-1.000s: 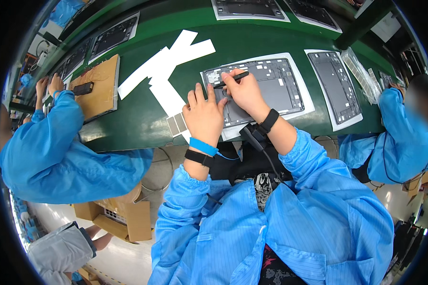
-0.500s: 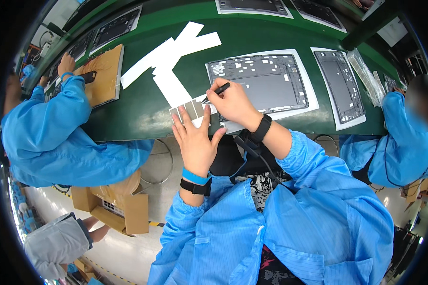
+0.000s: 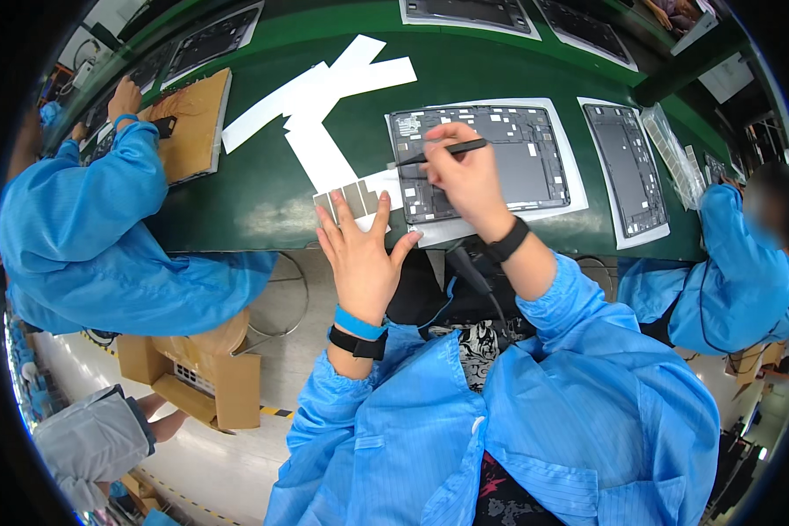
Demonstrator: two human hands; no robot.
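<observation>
My left hand (image 3: 363, 263) lies with fingers spread on a white sheet of grey rectangular stickers (image 3: 353, 201) at the table's front edge, pressing it down. In my right hand (image 3: 469, 180) is a pair of slim black tweezers (image 3: 456, 149), pointing left. A small pale piece (image 3: 392, 167) shows at their tip; I cannot tell what kind it is. My right hand is above the left part of a dark tablet-like housing (image 3: 522, 167), which bears several small white and grey patches. That housing rests on a white sheet (image 3: 574, 188).
White paper strips (image 3: 316, 96) lie beyond the sticker sheet. To the right is another dark housing (image 3: 627, 167) beside a clear plastic bag (image 3: 675, 158). Co-workers in blue sit left (image 3: 88, 210) and right (image 3: 728, 254). A brown board (image 3: 197, 131) is at the left, and a cardboard box (image 3: 237, 386) on the floor.
My right hand has lifted from the sticker sheet and moved right and up over the housing with the tweezers. My left hand has stayed on the sheet.
</observation>
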